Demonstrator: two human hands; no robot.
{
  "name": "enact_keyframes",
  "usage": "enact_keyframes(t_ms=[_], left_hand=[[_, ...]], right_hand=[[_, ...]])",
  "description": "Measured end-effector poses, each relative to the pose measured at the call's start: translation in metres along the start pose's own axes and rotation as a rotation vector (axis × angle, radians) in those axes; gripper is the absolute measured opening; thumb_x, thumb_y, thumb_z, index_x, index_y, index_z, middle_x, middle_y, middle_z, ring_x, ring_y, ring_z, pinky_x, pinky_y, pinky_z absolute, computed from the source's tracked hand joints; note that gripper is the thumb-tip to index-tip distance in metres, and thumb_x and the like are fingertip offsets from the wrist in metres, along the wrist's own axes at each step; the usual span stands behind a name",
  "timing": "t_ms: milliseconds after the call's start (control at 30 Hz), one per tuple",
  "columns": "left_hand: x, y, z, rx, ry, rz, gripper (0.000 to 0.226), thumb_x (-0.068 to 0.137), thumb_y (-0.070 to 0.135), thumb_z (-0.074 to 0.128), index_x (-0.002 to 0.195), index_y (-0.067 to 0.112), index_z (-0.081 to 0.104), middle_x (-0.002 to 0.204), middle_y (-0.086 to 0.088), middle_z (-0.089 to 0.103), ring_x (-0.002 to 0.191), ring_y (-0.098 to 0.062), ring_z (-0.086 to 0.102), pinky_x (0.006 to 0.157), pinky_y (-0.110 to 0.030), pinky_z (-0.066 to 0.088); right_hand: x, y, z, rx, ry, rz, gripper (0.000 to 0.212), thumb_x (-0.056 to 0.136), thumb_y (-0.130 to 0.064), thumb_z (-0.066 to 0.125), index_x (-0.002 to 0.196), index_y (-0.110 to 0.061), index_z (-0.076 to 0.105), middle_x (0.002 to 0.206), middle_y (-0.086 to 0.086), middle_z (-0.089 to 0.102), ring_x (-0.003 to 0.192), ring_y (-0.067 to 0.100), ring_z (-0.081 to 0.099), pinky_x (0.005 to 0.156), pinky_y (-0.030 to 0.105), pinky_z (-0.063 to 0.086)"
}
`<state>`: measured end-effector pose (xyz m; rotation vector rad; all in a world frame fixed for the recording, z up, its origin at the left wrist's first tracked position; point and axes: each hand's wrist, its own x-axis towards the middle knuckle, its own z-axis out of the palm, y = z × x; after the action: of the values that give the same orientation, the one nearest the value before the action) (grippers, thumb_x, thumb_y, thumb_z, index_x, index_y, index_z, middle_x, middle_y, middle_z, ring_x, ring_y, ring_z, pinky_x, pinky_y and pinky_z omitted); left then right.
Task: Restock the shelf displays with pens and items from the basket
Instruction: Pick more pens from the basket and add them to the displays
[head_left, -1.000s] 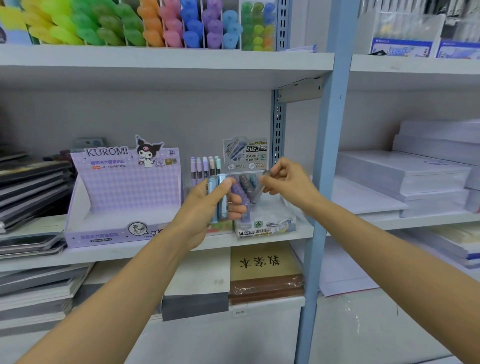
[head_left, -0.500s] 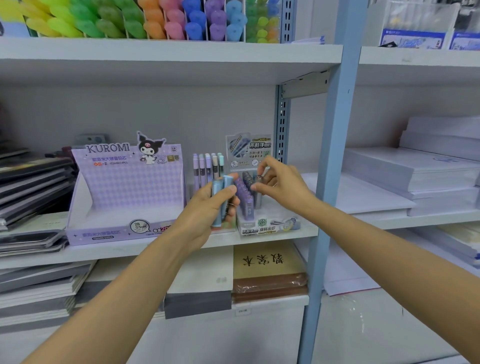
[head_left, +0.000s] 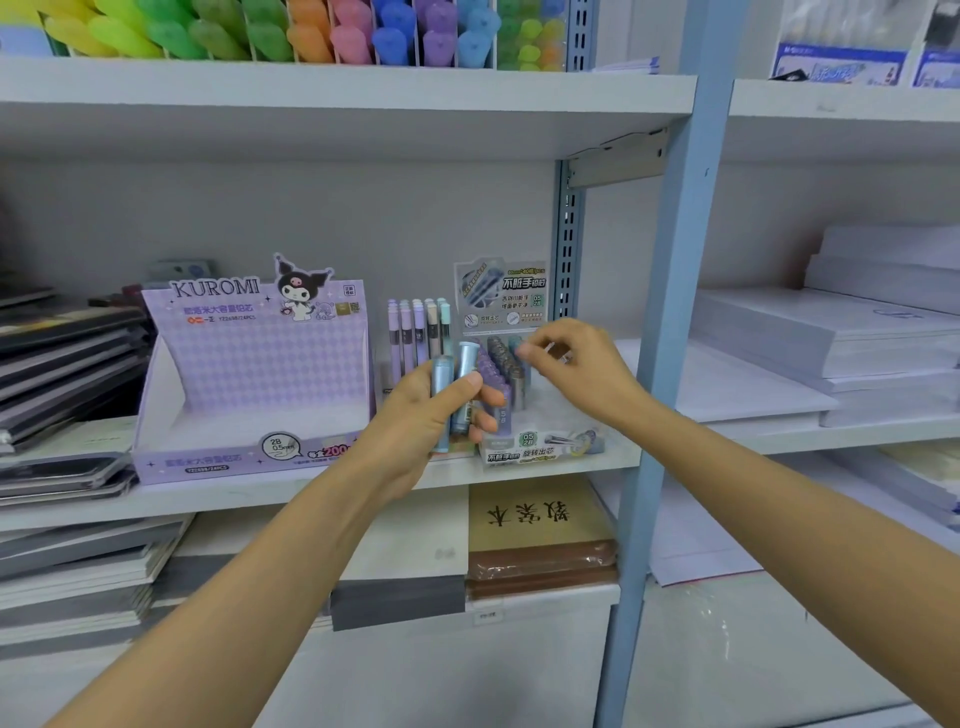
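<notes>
The left hand (head_left: 415, 426) gripped a few blue tubes (head_left: 464, 384) upright, its thumb pressed across their fronts, in front of the middle shelf (head_left: 218, 493). The right hand (head_left: 582, 376) hovered just to the right of it, over the back of a small display (head_left: 540, 448). Its fingers were curled, with thumb and forefinger close together. Whether they pinched anything could not be told.

At the shelf's far left, dark notebooks (head_left: 67, 353) lay in slanting stacks. Beside them stood a lilac Kuromi box (head_left: 249, 364), open at the front, with a cartoon figure on its tall back panel. Next came a narrow rack of pens (head_left: 415, 332), upright, with lilac, cream and teal caps, their lower ends hidden behind the left hand. Just right of the pens sat the display, with a printed card (head_left: 501, 293) rising at its back. Purple tubes (head_left: 491, 371) and grey tubes (head_left: 503, 356) stood in rows inside it. The right hand's fingertips were near the tops of the back row.

The display stood at the shelf's right end, near a pale blue post (head_left: 670, 338). Past the post, white paper (head_left: 831, 338) lay in flat stacks. On the shelf above, markers (head_left: 311, 36) ran from yellow through green, orange and pink to blue. Below the display lay a brown pack (head_left: 540, 525) with dark characters.
</notes>
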<state>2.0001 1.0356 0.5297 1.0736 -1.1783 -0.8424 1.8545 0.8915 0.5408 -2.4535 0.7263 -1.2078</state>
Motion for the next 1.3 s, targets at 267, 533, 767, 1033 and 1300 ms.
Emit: enact_keyframes(t_ms=[267, 533, 767, 1033, 1300], left_hand=[[-0.004, 0.005, 0.013, 0.129, -0.063, 0.012, 0.019, 0.099, 0.018, 0.051, 0.114, 0.008, 0.052, 0.083, -0.006, 0.068, 0.065, -0.014, 0.063, 0.057, -0.024, 0.052], [-0.004, 0.014, 0.011, -0.107, 0.141, -0.080, 0.011, 0.091, 0.014, 0.064, 0.100, 0.008, 0.064, 0.077, -0.004, 0.067, 0.047, -0.006, 0.045, 0.032, -0.014, 0.024], [-0.001, 0.014, 0.022, -0.209, 0.300, 0.043, 0.013, 0.087, 0.015, 0.069, 0.098, 0.008, 0.067, 0.052, 0.004, 0.052, 0.040, -0.004, 0.042, 0.031, -0.013, 0.028], [-0.002, 0.016, 0.031, 0.033, 0.231, 0.124, 0.015, 0.088, 0.021, 0.070, 0.101, 0.015, 0.070, 0.055, 0.008, 0.061, 0.044, -0.006, 0.045, 0.040, -0.013, 0.036], [0.004, 0.015, 0.035, 0.159, 0.136, 0.194, 0.014, 0.086, 0.023, 0.071, 0.098, 0.016, 0.074, 0.060, 0.003, 0.063, 0.043, -0.004, 0.046, 0.042, -0.014, 0.038]], right_hand=[[-0.004, -0.036, -0.019, 0.545, -0.252, 0.025, 0.010, 0.088, -0.019, 0.070, 0.093, -0.010, 0.070, 0.077, -0.003, 0.069, 0.067, 0.010, 0.063, 0.063, 0.021, 0.052], [-0.014, -0.027, -0.037, 0.766, -0.054, 0.077, 0.015, 0.086, -0.003, 0.069, 0.100, -0.008, 0.069, 0.095, 0.013, 0.071, 0.080, 0.024, 0.071, 0.076, 0.027, 0.057], [-0.042, -0.022, -0.027, 0.744, -0.225, 0.105, 0.022, 0.078, -0.001, 0.076, 0.090, -0.012, 0.062, 0.090, 0.007, 0.072, 0.084, 0.031, 0.072, 0.083, 0.036, 0.057], [-0.039, -0.034, -0.038, 0.657, -0.164, -0.004, 0.015, 0.093, -0.024, 0.059, 0.098, -0.011, 0.064, 0.091, 0.005, 0.068, 0.083, 0.017, 0.066, 0.073, 0.028, 0.054], [-0.024, -0.038, -0.042, 0.605, -0.246, -0.044, 0.020, 0.096, -0.018, 0.057, 0.110, -0.025, 0.069, 0.104, 0.005, 0.066, 0.085, 0.018, 0.059, 0.067, 0.023, 0.053]])
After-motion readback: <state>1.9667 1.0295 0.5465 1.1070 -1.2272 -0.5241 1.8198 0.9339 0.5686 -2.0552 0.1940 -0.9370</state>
